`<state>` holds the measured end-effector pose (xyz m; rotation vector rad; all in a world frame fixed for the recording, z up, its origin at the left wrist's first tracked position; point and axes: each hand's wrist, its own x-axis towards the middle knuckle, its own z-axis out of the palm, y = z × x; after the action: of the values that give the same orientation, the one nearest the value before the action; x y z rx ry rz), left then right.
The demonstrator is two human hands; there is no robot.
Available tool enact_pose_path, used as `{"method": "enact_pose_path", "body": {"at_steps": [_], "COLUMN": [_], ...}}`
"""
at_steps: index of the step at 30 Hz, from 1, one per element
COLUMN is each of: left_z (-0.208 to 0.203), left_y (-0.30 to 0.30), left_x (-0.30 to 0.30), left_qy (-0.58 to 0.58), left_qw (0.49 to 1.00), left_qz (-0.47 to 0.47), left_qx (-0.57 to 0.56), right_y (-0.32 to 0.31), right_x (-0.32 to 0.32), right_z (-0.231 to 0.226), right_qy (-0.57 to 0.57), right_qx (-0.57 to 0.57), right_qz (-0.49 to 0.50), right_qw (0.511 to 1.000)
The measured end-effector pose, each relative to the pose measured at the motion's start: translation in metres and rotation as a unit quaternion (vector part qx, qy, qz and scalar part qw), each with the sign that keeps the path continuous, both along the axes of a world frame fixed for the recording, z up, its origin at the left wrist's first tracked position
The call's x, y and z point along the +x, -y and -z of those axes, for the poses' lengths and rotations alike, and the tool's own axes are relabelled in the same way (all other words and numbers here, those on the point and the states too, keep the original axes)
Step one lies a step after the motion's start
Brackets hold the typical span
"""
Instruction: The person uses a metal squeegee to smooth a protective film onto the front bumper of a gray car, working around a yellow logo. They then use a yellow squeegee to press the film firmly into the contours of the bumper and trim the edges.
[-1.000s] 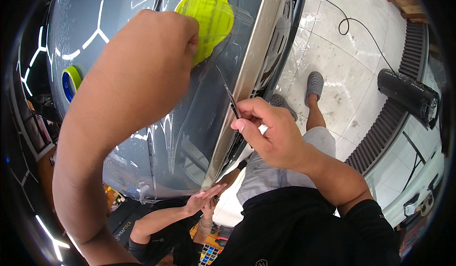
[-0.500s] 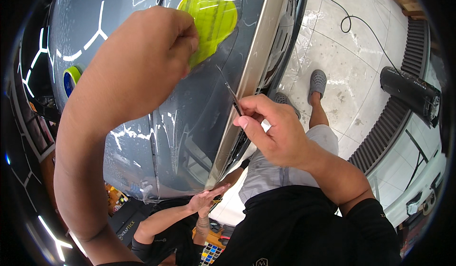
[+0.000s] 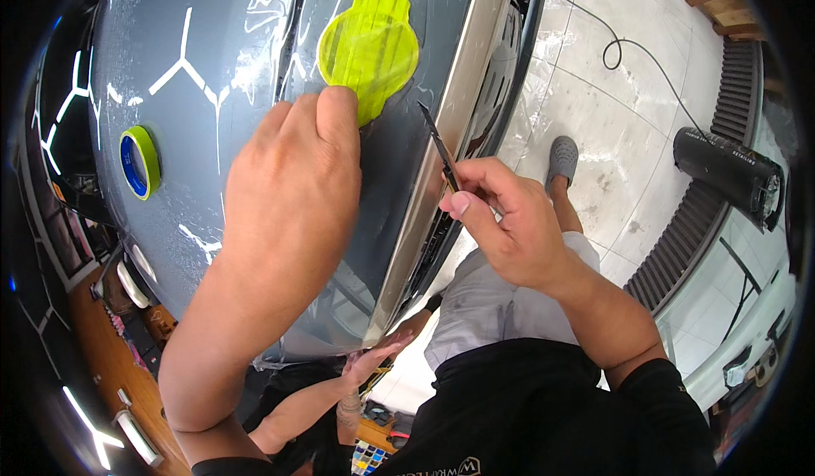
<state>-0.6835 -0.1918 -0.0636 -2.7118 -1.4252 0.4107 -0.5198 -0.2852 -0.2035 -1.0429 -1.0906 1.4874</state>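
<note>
My left hand (image 3: pixel 297 157) is closed, its knuckles up, at the lower end of a yellow-green tape patch (image 3: pixel 369 51) on the grey car panel (image 3: pixel 191 34). The fingertips are hidden, and what they pinch cannot be made out. The patch has a round part with strips across it. Shiny, wrinkled clear film (image 3: pixel 340 293) covers parts of the panel. Between thumb and fingers, my right hand (image 3: pixel 509 221) holds a slim black utility knife (image 3: pixel 440 143). Its blade points up and left, near the beige trim strip (image 3: pixel 454 94), to the right of my left hand.
A roll of yellow-green tape (image 3: pixel 151 162) lies on the panel at left. Another person's hands (image 3: pixel 365 366) are at the panel's near end. A black cylindrical roll (image 3: pixel 730 174) and a dark cable (image 3: pixel 624 41) are on the right, over the tiled floor (image 3: pixel 607 119).
My left hand has moved down, uncovering more of the tape patch and the tape roll. My right hand has shifted slightly right, and the knife stands more upright.
</note>
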Motion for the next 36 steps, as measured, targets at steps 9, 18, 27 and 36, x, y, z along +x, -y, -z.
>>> {"method": "enact_pose_path", "body": {"at_steps": [9,18,27,36], "left_z": [-0.010,-0.028,-0.004,-0.021], "left_y": [-0.015,-0.032,-0.035,-0.040], "left_x": [-0.001,0.004,0.001,-0.002], "left_qy": [0.118,0.086,0.065,0.092], "left_qw": [0.974,0.950,0.966,0.958], "left_qz": [-0.154,-0.249,-0.232,-0.257], "left_qx": [-0.116,-0.169,-0.092,-0.089], "right_y": [-0.003,-0.079,-0.128,-0.141], "right_x": [0.027,0.064,0.050,0.042], "right_z": [-0.012,-0.008,-0.004,-0.026], "right_qy": [0.045,0.221,0.287,0.346], "right_qx": [-0.051,0.279,0.463,0.450], "right_qz": [-0.088,-0.225,-0.252,-0.262], "right_qw": [0.994,0.907,0.800,0.781]}}
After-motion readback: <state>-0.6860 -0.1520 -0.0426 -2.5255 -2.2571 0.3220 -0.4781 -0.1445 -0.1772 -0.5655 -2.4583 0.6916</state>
